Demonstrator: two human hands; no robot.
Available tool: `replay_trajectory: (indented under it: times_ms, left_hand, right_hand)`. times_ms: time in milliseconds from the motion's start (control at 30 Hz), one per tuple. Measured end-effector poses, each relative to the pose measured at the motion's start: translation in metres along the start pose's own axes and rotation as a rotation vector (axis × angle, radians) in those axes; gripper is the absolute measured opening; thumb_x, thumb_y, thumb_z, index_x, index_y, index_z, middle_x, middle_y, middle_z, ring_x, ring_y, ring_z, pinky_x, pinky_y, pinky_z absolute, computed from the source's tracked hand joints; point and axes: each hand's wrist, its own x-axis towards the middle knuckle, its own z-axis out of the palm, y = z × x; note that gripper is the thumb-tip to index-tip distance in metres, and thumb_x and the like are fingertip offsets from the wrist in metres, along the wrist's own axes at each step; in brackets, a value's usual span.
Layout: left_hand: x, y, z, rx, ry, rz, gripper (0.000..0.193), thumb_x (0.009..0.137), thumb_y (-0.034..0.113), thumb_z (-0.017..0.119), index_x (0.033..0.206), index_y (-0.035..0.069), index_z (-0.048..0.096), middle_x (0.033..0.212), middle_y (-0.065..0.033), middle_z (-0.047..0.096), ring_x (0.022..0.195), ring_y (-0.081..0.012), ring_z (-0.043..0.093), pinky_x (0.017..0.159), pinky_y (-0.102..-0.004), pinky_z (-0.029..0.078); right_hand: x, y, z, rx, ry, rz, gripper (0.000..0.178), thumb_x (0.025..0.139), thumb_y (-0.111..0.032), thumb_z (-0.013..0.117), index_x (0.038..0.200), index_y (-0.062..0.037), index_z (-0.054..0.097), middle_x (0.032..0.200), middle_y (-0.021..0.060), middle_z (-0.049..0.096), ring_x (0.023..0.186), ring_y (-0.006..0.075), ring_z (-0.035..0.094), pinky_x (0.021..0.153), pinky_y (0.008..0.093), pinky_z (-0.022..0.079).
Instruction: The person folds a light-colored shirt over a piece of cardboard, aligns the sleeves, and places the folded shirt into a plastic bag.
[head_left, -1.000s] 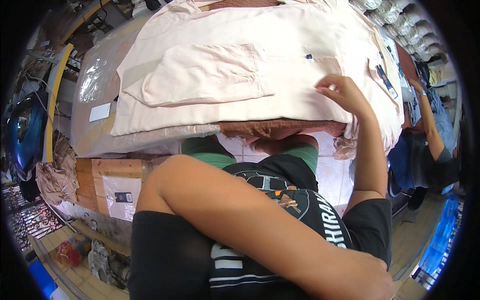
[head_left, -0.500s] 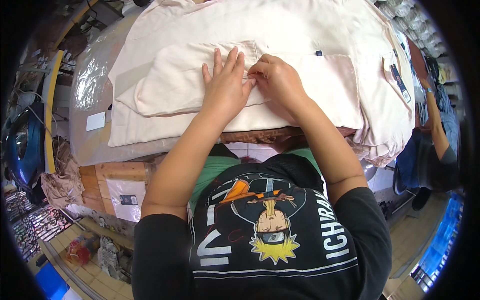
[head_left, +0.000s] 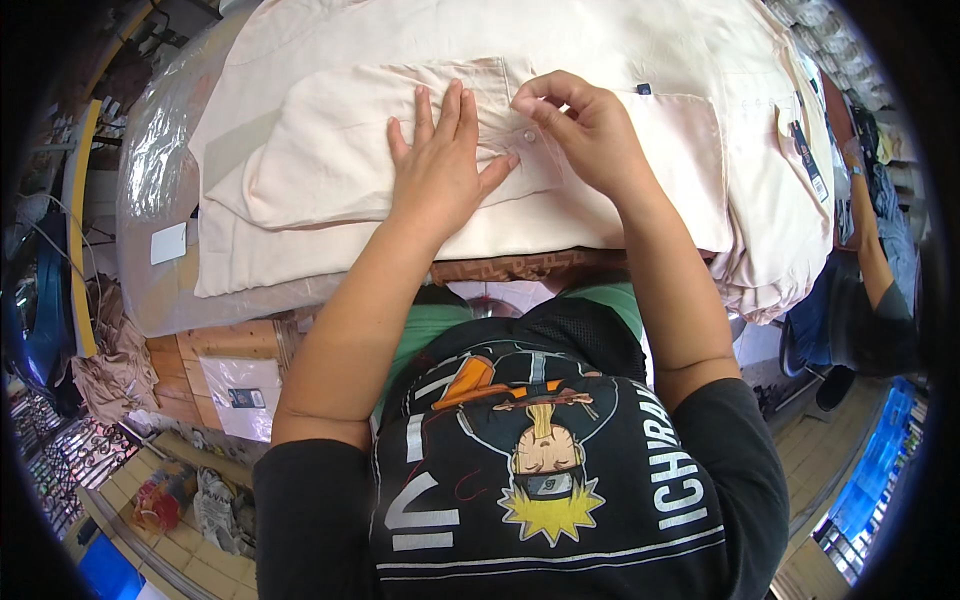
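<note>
A pale cream shirt (head_left: 640, 200) lies spread over the work surface, one sleeve (head_left: 320, 150) laid across it to the left. My left hand (head_left: 438, 170) rests flat on this sleeve near the cuff, fingers spread. Between my hands a small round button (head_left: 529, 136) shows on the cuff, with gathered creases beside it. Just above and right of the button is my right hand (head_left: 585, 130), thumb and forefinger pinched together. Whatever sits in that pinch, if anything, is too small to make out. A dark label (head_left: 643, 89) and a hang tag (head_left: 808, 165) show on the shirt's right part.
Clear plastic wrapping (head_left: 150, 170) with a white card (head_left: 168, 243) lies left of the shirt. A bagged packet (head_left: 240, 398) sits on a wooden surface below left. Brown cloth (head_left: 115, 345) is heaped nearby. At the right edge, another person's arm (head_left: 870, 230) shows.
My right hand has drawn up and right, away from my left fingers, leaving the button in sight. My left hand has shifted slightly left and its fingers have spread more.
</note>
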Motion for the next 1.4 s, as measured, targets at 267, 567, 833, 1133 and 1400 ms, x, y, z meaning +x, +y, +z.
replay_trajectory:
  times_ms: [267, 567, 833, 1133, 1400]
  left_hand:
    - [0.000, 0.001, -0.001, -0.013, -0.004, -0.003, 0.085, 0.085, 0.054, 0.056, 0.145, 0.000, 0.030, 0.154, -0.0138, 0.024, 0.144, -0.0351, 0.013, 0.110, -0.0607, 0.010]
    - [0.000, 0.001, -0.001, 0.005, -0.028, -0.015, 0.086, 0.086, 0.056, 0.054, 0.145, 0.000, 0.028, 0.154, -0.0136, 0.022, 0.144, -0.0355, 0.012, 0.110, -0.0604, 0.010]
    - [0.000, 0.000, -0.001, 0.029, -0.024, -0.005, 0.086, 0.087, 0.056, 0.053, 0.146, 0.000, 0.025, 0.154, -0.0140, 0.021, 0.143, -0.0376, 0.012, 0.110, -0.0601, 0.011]
    - [0.002, 0.002, -0.002, 0.038, -0.046, -0.015, 0.086, 0.087, 0.056, 0.053, 0.146, 0.000, 0.025, 0.155, -0.0135, 0.020, 0.144, -0.0367, 0.012, 0.110, -0.0597, 0.011]
    - [0.001, 0.002, -0.001, 0.045, -0.040, -0.015, 0.086, 0.088, 0.057, 0.052, 0.146, 0.000, 0.026, 0.155, -0.0131, 0.021, 0.143, -0.0365, 0.012, 0.111, -0.0590, 0.011]
  right_hand:
    - [-0.003, -0.002, 0.019, -0.517, -0.083, -0.205, 0.012, 0.079, -0.013, 0.066, 0.089, -0.0080, 0.070, 0.090, 0.0067, 0.065, 0.084, 0.0281, 0.063, 0.071, 0.0379, 0.051]
    - [0.001, -0.012, 0.014, -0.132, -0.113, 0.055, 0.009, 0.088, -0.009, 0.063, 0.093, -0.0028, 0.067, 0.081, 0.0033, 0.066, 0.065, 0.0093, 0.056, 0.062, 0.0241, 0.046]
    - [0.000, -0.008, -0.010, 0.159, -0.080, 0.028, 0.010, 0.090, -0.013, 0.064, 0.094, -0.0044, 0.068, 0.082, -0.0027, 0.064, 0.068, 0.0052, 0.049, 0.065, 0.0200, 0.041]
    - [-0.014, 0.002, 0.008, -0.362, -0.061, -0.074, 0.012, 0.080, -0.012, 0.067, 0.091, -0.0094, 0.071, 0.087, 0.0068, 0.064, 0.076, 0.0247, 0.063, 0.069, 0.0344, 0.049]
    - [-0.026, -0.004, -0.003, -0.462, 0.054, -0.164, 0.008, 0.079, -0.009, 0.070, 0.086, -0.0051, 0.070, 0.082, 0.0067, 0.066, 0.068, 0.0220, 0.062, 0.063, 0.0299, 0.049]
